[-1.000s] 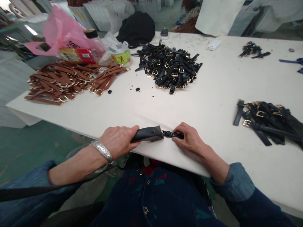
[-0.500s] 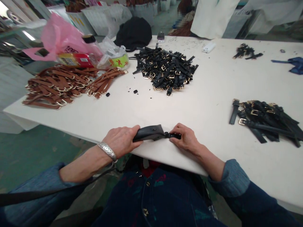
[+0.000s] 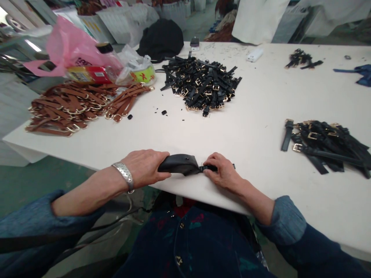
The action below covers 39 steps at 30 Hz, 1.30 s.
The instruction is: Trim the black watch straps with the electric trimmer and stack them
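In my left hand (image 3: pixel 145 166), fingers wrapped round it, is a black handheld tool (image 3: pixel 179 164) with a curved body like a hair clipper. Its wide end points right, at a short black strap (image 3: pixel 209 168). My right hand (image 3: pixel 223 170) pinches that strap just above the table's near edge. The tool's end meets or nearly touches the strap; I cannot tell which. Part of the strap is hidden behind my right fingers, and its far end pokes out beyond them.
Black buckled straps form a large heap (image 3: pixel 203 83), a pile (image 3: pixel 333 144) at right and a small cluster (image 3: pixel 301 58). Brown straps (image 3: pixel 66 102) lie left, by a pink bag (image 3: pixel 69 50). Black scraps (image 3: pixel 164 112) dot the white table (image 3: pixel 249 116). A dark cord (image 3: pixel 127 214) hangs below.
My left hand and the tool have shifted slightly left. The right fingers now grip the strap nearer the tool, and more strap shows past the right hand.
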Each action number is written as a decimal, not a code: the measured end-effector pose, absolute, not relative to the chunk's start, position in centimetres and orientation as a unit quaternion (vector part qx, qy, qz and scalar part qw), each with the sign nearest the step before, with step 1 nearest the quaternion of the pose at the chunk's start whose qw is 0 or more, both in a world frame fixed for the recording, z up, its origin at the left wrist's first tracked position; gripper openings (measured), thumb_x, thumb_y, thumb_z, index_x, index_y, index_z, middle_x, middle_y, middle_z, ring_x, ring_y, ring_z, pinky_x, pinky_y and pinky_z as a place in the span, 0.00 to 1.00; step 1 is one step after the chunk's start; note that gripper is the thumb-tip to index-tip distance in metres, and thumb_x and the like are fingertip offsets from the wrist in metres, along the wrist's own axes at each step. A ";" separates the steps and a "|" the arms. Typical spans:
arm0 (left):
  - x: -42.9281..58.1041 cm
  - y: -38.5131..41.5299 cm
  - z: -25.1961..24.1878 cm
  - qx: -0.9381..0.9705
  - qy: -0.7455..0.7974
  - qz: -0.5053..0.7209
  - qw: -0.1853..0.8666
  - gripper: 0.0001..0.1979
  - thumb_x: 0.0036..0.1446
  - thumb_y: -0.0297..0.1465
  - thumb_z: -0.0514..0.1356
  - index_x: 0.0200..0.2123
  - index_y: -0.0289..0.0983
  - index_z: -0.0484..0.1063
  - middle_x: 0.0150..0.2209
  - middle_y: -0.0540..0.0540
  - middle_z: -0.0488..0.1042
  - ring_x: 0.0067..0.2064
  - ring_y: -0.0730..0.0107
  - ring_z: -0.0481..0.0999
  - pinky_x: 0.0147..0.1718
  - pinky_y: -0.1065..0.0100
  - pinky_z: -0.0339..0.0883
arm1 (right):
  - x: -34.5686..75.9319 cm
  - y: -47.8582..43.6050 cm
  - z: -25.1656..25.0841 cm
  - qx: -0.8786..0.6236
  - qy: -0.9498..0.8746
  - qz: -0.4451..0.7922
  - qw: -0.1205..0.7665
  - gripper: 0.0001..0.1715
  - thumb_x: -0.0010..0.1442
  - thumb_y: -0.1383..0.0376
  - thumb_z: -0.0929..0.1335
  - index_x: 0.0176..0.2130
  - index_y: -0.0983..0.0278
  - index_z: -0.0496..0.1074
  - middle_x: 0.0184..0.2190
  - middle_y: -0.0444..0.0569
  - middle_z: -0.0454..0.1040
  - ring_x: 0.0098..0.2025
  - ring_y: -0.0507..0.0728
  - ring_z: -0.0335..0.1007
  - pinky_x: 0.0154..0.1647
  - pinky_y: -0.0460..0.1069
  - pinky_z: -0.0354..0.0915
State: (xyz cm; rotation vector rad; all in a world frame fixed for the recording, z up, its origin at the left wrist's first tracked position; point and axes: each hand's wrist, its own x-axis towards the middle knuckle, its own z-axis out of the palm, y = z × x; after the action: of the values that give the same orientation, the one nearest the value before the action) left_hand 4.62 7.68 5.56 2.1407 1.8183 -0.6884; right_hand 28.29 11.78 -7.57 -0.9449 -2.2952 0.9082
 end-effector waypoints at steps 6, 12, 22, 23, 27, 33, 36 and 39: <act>3.9 8.8 6.1 0.723 0.624 -0.239 0.173 0.16 0.48 0.46 0.55 0.34 0.42 0.69 0.28 0.46 0.75 0.30 0.63 0.73 0.27 0.66 0.58 | 27.9 11.5 -7.0 -0.383 -0.845 0.309 0.207 0.09 0.48 0.71 0.69 0.32 0.63 0.68 0.33 0.47 0.68 0.36 0.55 0.62 0.38 0.50 0.59; 4.4 10.0 7.2 0.739 0.608 -0.250 0.150 0.15 0.46 0.47 0.56 0.32 0.44 0.69 0.25 0.48 0.74 0.27 0.64 0.72 0.25 0.66 0.55 | 27.9 11.1 -6.4 -0.439 -0.837 0.278 0.172 0.07 0.47 0.67 0.71 0.30 0.61 0.69 0.27 0.43 0.70 0.32 0.55 0.62 0.35 0.49 0.54; 6.6 11.5 6.8 0.762 0.570 -0.285 0.114 0.19 0.46 0.47 0.55 0.36 0.42 0.71 0.30 0.44 0.76 0.32 0.59 0.74 0.27 0.65 0.57 | 28.1 11.9 -6.6 -0.457 -0.812 0.319 0.175 0.07 0.45 0.65 0.72 0.26 0.61 0.70 0.25 0.41 0.73 0.29 0.52 0.63 0.33 0.48 0.54; 6.8 11.7 6.7 0.764 0.567 -0.286 0.115 0.19 0.46 0.47 0.55 0.37 0.42 0.71 0.31 0.44 0.76 0.32 0.59 0.74 0.27 0.65 0.57 | 28.1 11.9 -6.7 -0.457 -0.810 0.323 0.176 0.07 0.44 0.66 0.72 0.26 0.61 0.69 0.24 0.41 0.72 0.28 0.52 0.63 0.33 0.47 0.54; 6.5 12.3 6.4 0.763 0.566 -0.271 0.154 0.16 0.45 0.45 0.57 0.34 0.42 0.71 0.29 0.46 0.76 0.30 0.63 0.73 0.26 0.66 0.57 | 28.2 11.9 -6.9 -0.458 -0.800 0.337 0.193 0.09 0.44 0.67 0.72 0.23 0.62 0.67 0.23 0.41 0.72 0.28 0.51 0.62 0.33 0.47 0.55; 5.6 11.5 7.4 0.734 0.579 -0.293 0.197 0.12 0.43 0.43 0.58 0.30 0.44 0.71 0.26 0.49 0.75 0.29 0.64 0.73 0.26 0.67 0.57 | 28.1 11.5 -7.3 -0.438 -0.797 0.359 0.209 0.11 0.43 0.68 0.72 0.21 0.62 0.65 0.23 0.41 0.72 0.30 0.52 0.63 0.35 0.47 0.55; 6.1 11.3 7.7 0.747 0.567 -0.303 0.169 0.14 0.44 0.45 0.57 0.32 0.44 0.71 0.28 0.47 0.76 0.31 0.62 0.73 0.27 0.66 0.58 | 28.1 11.5 -7.1 -0.443 -0.796 0.357 0.205 0.10 0.43 0.69 0.72 0.20 0.63 0.65 0.23 0.41 0.72 0.29 0.52 0.63 0.35 0.47 0.55; 6.9 11.5 7.2 0.760 0.560 -0.293 0.152 0.17 0.44 0.45 0.56 0.34 0.43 0.71 0.30 0.46 0.76 0.32 0.61 0.74 0.28 0.66 0.58 | 28.1 11.7 -7.0 -0.446 -0.798 0.352 0.203 0.09 0.43 0.71 0.70 0.20 0.63 0.65 0.23 0.41 0.72 0.29 0.51 0.63 0.34 0.47 0.55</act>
State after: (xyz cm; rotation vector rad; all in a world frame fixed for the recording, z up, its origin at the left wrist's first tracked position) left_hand 6.86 11.53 7.21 2.1814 1.6067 -0.8420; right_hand 28.10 11.70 -6.97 -1.2449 -2.2269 0.9820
